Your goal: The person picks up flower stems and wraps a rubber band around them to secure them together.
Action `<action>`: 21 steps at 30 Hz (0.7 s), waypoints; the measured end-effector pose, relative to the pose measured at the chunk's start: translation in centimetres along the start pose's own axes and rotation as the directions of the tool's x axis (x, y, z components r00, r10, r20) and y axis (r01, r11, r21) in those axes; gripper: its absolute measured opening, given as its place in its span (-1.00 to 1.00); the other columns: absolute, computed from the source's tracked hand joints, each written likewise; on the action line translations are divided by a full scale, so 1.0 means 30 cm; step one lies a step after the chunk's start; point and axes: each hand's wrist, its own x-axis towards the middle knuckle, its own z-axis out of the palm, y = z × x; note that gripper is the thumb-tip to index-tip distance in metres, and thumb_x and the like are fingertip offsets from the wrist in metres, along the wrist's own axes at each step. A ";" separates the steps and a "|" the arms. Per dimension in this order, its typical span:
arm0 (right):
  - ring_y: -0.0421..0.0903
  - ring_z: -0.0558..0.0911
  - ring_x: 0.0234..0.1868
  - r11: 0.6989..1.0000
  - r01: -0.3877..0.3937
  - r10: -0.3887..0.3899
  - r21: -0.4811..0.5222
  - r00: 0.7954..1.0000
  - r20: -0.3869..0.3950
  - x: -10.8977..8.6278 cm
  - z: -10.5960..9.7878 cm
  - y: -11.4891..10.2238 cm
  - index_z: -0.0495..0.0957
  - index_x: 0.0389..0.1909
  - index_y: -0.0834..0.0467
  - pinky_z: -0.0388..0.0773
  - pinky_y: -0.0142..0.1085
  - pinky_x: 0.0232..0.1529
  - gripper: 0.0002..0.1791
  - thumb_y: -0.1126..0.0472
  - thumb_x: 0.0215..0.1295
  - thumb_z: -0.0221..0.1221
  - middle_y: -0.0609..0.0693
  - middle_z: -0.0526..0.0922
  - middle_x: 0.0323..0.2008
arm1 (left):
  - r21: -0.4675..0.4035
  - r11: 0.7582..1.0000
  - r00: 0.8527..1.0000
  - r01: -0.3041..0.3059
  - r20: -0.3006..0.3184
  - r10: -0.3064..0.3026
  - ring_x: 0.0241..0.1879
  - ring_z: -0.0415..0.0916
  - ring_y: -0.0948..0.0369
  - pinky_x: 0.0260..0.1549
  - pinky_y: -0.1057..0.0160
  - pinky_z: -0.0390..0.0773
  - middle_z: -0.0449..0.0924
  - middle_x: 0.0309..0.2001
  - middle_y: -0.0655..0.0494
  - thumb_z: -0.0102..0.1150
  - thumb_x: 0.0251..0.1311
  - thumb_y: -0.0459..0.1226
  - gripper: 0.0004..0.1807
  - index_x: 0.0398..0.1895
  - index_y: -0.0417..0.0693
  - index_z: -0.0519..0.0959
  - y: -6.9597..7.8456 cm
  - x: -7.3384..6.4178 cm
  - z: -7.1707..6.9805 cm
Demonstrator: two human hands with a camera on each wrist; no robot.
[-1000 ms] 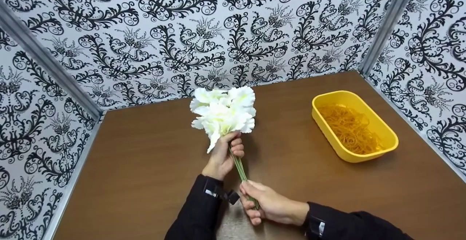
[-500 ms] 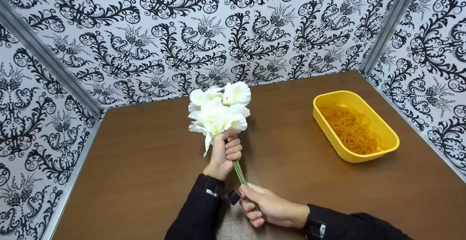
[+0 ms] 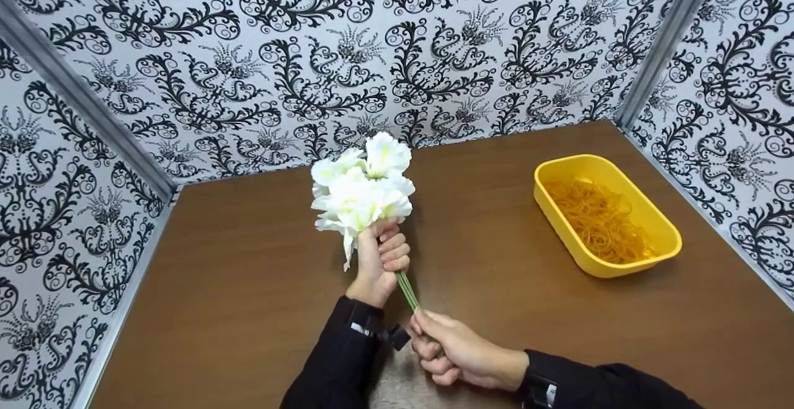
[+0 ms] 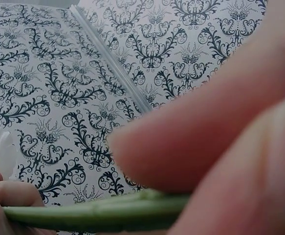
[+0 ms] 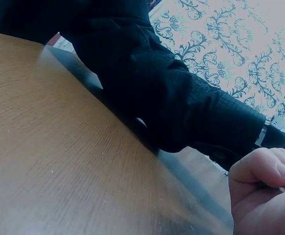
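Note:
A bunch of white artificial-looking flowers leans up and to the left over the table, in the head view. My left hand wraps round the green stems just below the blooms. Lower down, my right hand grips the same stems, its thumb along them; their bottom ends are hidden in it. The left wrist view has the stems running between my left hand and the large, blurred fingers of my right hand. Curled fingers of the right hand show in the right wrist view.
A yellow tub holding a tangle of amber rubber bands stands on the brown wooden table, to the right. Patterned black-and-white panels enclose the back and sides.
The blooms have shifted left and slightly upward, tilting further left. My left fingers have wrapped more fully round the stems. My right fingers have curled tighter, covering the lower stem ends.

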 end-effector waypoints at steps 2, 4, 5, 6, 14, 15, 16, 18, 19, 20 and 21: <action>-0.32 0.10 -0.71 1.000 -0.006 0.006 -0.019 1.000 0.021 -0.001 -0.001 -0.005 0.21 -0.21 0.08 0.04 -0.51 -0.73 -0.64 -0.12 0.65 -0.24 -0.16 0.09 -0.59 | 0.003 1.000 1.000 0.003 0.000 -0.003 -0.91 0.02 0.44 -0.92 0.52 -0.08 0.09 -0.87 0.35 -0.18 0.38 -0.30 -0.54 -0.76 0.11 0.15 0.003 -0.002 0.001; -0.30 0.15 -0.70 0.998 -0.016 0.018 -0.054 0.999 0.048 -0.004 -0.003 -0.016 0.22 -0.19 0.08 0.14 -0.50 -0.71 -0.65 -0.12 0.66 -0.26 -0.15 0.13 -0.58 | 0.000 1.000 1.000 0.005 0.007 -0.005 -0.90 0.02 0.44 -0.93 0.52 -0.07 0.08 -0.86 0.35 -0.19 0.39 -0.30 -0.54 -0.76 0.11 0.15 0.008 -0.005 0.003; -0.28 0.20 -0.69 0.997 -0.019 0.024 -0.077 0.998 0.064 -0.006 -0.005 -0.024 0.23 -0.17 0.09 0.21 -0.48 -0.70 -0.65 -0.12 0.66 -0.27 -0.15 0.17 -0.57 | -0.005 1.000 1.000 0.005 0.012 -0.005 -0.90 0.01 0.44 -0.93 0.52 -0.07 0.08 -0.86 0.34 -0.19 0.39 -0.30 -0.53 -0.76 0.11 0.15 0.011 -0.006 0.004; -0.26 0.25 -0.67 0.994 -0.021 0.029 -0.106 0.996 0.078 -0.008 -0.007 -0.032 0.24 -0.14 0.09 0.29 -0.47 -0.67 -0.64 -0.12 0.66 -0.26 -0.14 0.21 -0.56 | -0.012 1.000 1.000 0.005 0.019 -0.004 -0.90 0.00 0.44 -0.93 0.52 -0.07 0.07 -0.86 0.34 -0.20 0.39 -0.30 -0.53 -0.76 0.11 0.15 0.015 -0.009 0.005; -0.14 0.60 -0.35 0.700 0.083 -0.017 -0.709 0.995 0.100 -0.058 -0.051 -0.159 0.33 0.25 0.08 0.63 -0.28 -0.35 -0.57 -0.10 0.66 -0.24 -0.02 0.58 -0.22 | -0.118 0.993 0.993 0.004 0.121 0.010 -0.81 -0.18 0.43 -0.88 0.54 -0.12 0.00 -0.82 0.33 -0.30 0.43 -0.28 -0.53 -0.76 0.08 0.14 0.053 -0.036 0.027; -0.10 0.63 -0.32 0.632 0.092 -0.032 -0.770 0.995 0.092 -0.066 -0.060 -0.182 0.31 0.31 0.05 0.65 -0.24 -0.31 -0.56 -0.09 0.66 -0.24 -0.01 0.60 -0.16 | -0.125 0.992 0.992 0.004 0.126 0.012 -0.80 -0.19 0.43 -0.88 0.54 -0.12 -0.01 -0.82 0.33 -0.30 0.43 -0.28 -0.53 -0.76 0.07 0.15 0.057 -0.040 0.031; -0.06 0.65 -0.28 0.563 0.101 -0.058 -0.820 0.995 0.082 -0.076 -0.070 -0.208 0.30 0.36 0.02 0.67 -0.20 -0.27 -0.56 -0.08 0.66 -0.24 0.01 0.61 -0.12 | -0.132 0.991 0.991 0.004 0.131 0.014 -0.80 -0.19 0.43 -0.88 0.53 -0.12 -0.01 -0.82 0.33 -0.30 0.43 -0.28 -0.53 -0.76 0.07 0.15 0.061 -0.043 0.034; -0.02 0.67 -0.21 0.443 0.128 -0.140 -0.887 0.987 0.073 -0.100 -0.095 -0.268 0.28 0.40 0.00 0.69 -0.14 -0.20 -0.57 -0.02 0.67 -0.22 0.01 0.62 -0.06 | -0.140 0.990 0.991 -0.001 0.135 0.020 -0.80 -0.19 0.43 -0.88 0.54 -0.12 0.00 -0.82 0.33 -0.31 0.43 -0.28 -0.53 -0.76 0.07 0.15 0.067 -0.049 0.040; -0.01 0.68 -0.22 0.407 0.145 -0.192 -0.902 0.979 0.070 -0.114 -0.108 -0.300 0.29 0.40 0.02 0.70 -0.12 -0.21 -0.58 0.01 0.67 -0.18 0.01 0.63 -0.07 | -0.141 0.990 0.991 -0.004 0.135 0.024 -0.80 -0.19 0.43 -0.88 0.53 -0.12 0.01 -0.82 0.32 -0.31 0.43 -0.28 -0.53 -0.76 0.07 0.15 0.070 -0.051 0.043; 0.04 0.69 -0.14 0.355 0.165 -0.253 -0.920 0.965 0.075 -0.130 -0.125 -0.334 0.32 0.39 0.07 0.69 -0.06 -0.13 -0.58 0.04 0.66 -0.15 0.06 0.63 -0.02 | -0.142 0.990 0.991 -0.008 0.134 0.027 -0.80 -0.19 0.42 -0.89 0.53 -0.12 0.02 -0.83 0.32 -0.31 0.43 -0.28 -0.53 -0.76 0.07 0.15 0.072 -0.053 0.046; 0.03 0.68 -0.08 0.294 0.169 -0.323 -0.941 0.944 0.069 -0.148 -0.143 -0.369 0.37 0.36 0.08 0.67 -0.04 -0.06 -0.60 0.06 0.65 -0.10 0.05 0.64 0.00 | -0.145 0.989 0.990 -0.010 0.134 0.030 -0.80 -0.20 0.42 -0.89 0.53 -0.12 0.02 -0.83 0.32 -0.32 0.44 -0.28 -0.52 -0.76 0.06 0.15 0.074 -0.054 0.048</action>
